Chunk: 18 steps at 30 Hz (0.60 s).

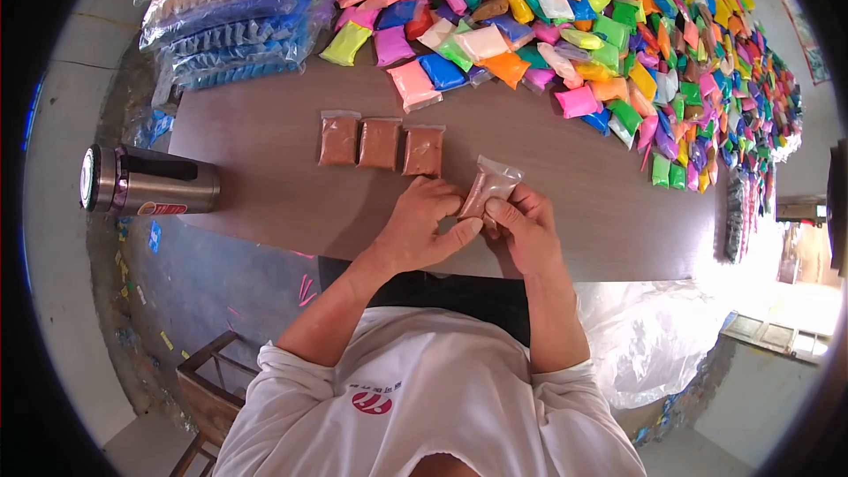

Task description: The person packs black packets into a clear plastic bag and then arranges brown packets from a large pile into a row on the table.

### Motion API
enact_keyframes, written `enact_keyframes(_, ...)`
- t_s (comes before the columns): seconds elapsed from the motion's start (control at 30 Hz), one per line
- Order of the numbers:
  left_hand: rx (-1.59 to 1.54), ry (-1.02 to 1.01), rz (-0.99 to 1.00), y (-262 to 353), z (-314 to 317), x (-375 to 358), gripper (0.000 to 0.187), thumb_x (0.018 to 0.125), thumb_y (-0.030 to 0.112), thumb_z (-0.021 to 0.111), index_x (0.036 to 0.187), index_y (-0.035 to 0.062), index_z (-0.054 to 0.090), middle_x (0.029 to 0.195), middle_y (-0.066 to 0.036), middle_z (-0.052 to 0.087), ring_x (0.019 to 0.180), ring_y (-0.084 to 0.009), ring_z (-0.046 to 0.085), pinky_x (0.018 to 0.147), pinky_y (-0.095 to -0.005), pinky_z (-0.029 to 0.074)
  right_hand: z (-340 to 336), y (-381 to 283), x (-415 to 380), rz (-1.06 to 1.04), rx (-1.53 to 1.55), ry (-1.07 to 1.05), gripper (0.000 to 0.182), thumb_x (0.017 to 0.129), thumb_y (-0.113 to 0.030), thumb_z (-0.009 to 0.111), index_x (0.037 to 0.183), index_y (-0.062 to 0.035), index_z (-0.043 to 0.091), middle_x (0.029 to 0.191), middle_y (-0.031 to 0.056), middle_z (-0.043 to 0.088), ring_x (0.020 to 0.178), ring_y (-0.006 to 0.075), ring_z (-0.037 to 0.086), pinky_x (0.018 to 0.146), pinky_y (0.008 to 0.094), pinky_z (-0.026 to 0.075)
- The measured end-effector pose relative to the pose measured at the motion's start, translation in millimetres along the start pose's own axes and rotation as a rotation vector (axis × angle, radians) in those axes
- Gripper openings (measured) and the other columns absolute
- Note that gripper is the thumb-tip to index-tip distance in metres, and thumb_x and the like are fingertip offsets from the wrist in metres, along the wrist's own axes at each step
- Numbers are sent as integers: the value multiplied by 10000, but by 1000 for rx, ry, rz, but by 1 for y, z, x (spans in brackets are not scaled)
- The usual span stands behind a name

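A small clear packet of brown clay (491, 184) is held tilted between my two hands, just above the table's near edge. My right hand (530, 225) is closed on its right side, with the thumb pressed on its front. My left hand (430, 223) grips the lower left edge of the same packet, its fingers curled and the thumb pointing toward the right thumb. Beyond my left hand, three similar brown packets (379, 143) lie side by side in a row on the brown table (274, 128).
A large heap of colourful clay packets (609, 53) covers the back and right of the table. Stacked plastic-wrapped packs (238, 35) lie at the back left. A steel thermos (181, 184) lies at the left edge. A wooden stool (212, 380) stands below left; clear plastic sheeting (649, 336) hangs at right.
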<state>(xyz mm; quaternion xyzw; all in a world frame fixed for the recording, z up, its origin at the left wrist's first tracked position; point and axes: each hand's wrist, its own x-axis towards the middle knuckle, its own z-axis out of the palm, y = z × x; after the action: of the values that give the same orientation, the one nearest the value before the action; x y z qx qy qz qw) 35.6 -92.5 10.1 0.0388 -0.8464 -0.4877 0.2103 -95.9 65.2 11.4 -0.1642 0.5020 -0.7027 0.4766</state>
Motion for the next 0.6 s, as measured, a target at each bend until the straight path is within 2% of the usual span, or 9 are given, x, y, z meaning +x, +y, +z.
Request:
enact_keyframes(0.13,-227,13,-111,2,-5,0,293,930,313,666,840,36,691,823,-108,623,761,-283,546,767,-383,404,6,-7,1,-10,-39,-16,229,945,-163,705,1099,4,678,898,22,677,725,85,562,636,243,454)
enact_keyframes(0.2,-215,-4,-62,2,-6,1,265,912,288,676,830,36,684,819,-103,630,755,-286,548,765,-387,406,8,-12,1,5,-72,-70,227,947,-174,703,1090,0,681,893,14,674,725,86,563,635,252,462)
enact_keyframes(0.23,-209,-11,-39,2,-5,1,252,902,275,681,825,35,680,817,-100,633,752,-287,549,764,-389,406,7,-12,2,18,-113,-27,231,947,-180,702,1090,0,681,892,14,677,721,85,564,633,255,465)
enact_keyframes(0.33,106,-72,-20,0,-1,2,180,861,203,695,794,40,665,803,-82,645,763,-281,570,770,-388,415,-1,-18,6,7,-306,84,249,943,-198,703,1088,3,680,883,19,685,714,79,570,631,262,475)
enact_keyframes(0.4,100,-30,26,1,3,1,152,830,175,708,776,42,656,802,-74,652,780,-273,587,776,-389,424,-5,-28,18,-73,-525,133,265,937,-209,707,1086,9,678,869,29,693,712,75,579,631,263,480)
enact_keyframes(0.5,120,-15,50,2,5,1,135,799,148,725,755,45,649,788,-62,655,792,-261,609,785,-389,434,19,-43,35,-14,-605,256,286,911,-204,728,1070,24,663,830,68,703,718,87,610,641,276,494)
enact_keyframes(0.6,128,-11,59,-1,6,0,137,781,142,738,738,48,648,775,-59,656,777,-260,619,784,-390,438,24,-35,46,-80,-814,250,303,886,-192,749,1061,32,643,830,105,712,745,119,642,663,316,516)
